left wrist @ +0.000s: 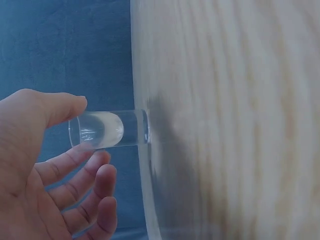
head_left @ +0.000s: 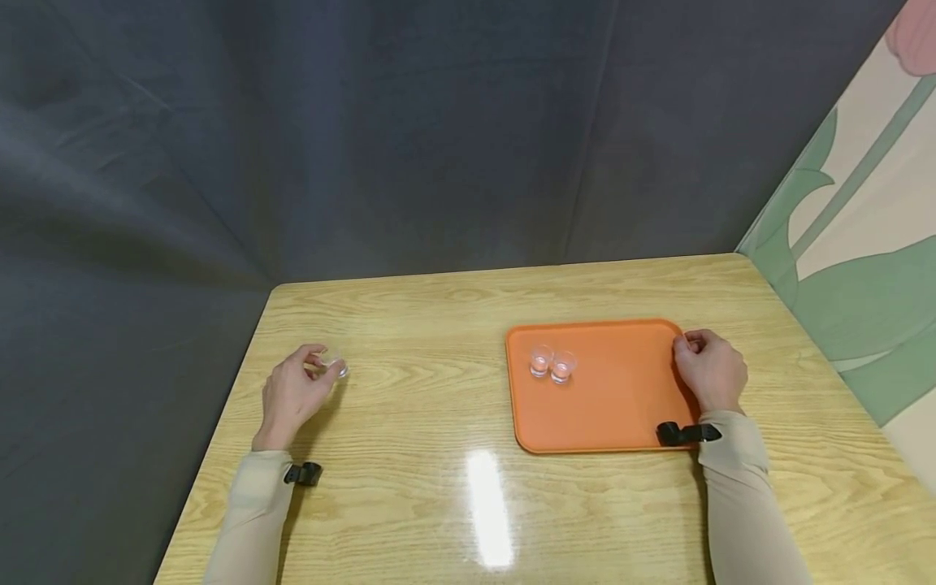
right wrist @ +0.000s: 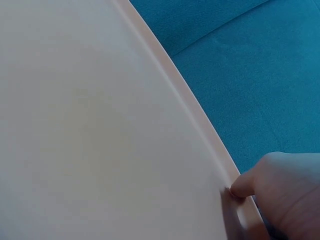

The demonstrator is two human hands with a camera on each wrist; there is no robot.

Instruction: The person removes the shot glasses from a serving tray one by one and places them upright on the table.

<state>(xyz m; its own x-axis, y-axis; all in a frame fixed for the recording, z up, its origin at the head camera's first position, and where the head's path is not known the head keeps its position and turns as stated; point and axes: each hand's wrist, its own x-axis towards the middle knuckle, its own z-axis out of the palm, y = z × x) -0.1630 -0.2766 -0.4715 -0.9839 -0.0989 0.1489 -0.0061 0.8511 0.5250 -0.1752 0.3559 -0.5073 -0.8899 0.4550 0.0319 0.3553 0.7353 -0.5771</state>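
Note:
My left hand [head_left: 291,394] is over the left side of the table, pinching a small clear shot glass [left wrist: 112,129] near its rim between thumb and forefinger. In the left wrist view the glass stands upright with its base right at the tabletop, and the other fingers are loosely bent beside it. At the right, my right hand [head_left: 711,372] grips the right rim of an orange tray [head_left: 621,398], thumb on the inner edge. Two more clear glasses, one [head_left: 540,361] beside the other [head_left: 562,368], stand close together toward the tray's left end.
The light wooden table [head_left: 409,406] runs back to a dark curtain [head_left: 439,146], which also hangs along the left side. A wall with a painted flower pattern [head_left: 863,244] borders the table's right edge. A bare stretch of wood separates the left hand from the tray.

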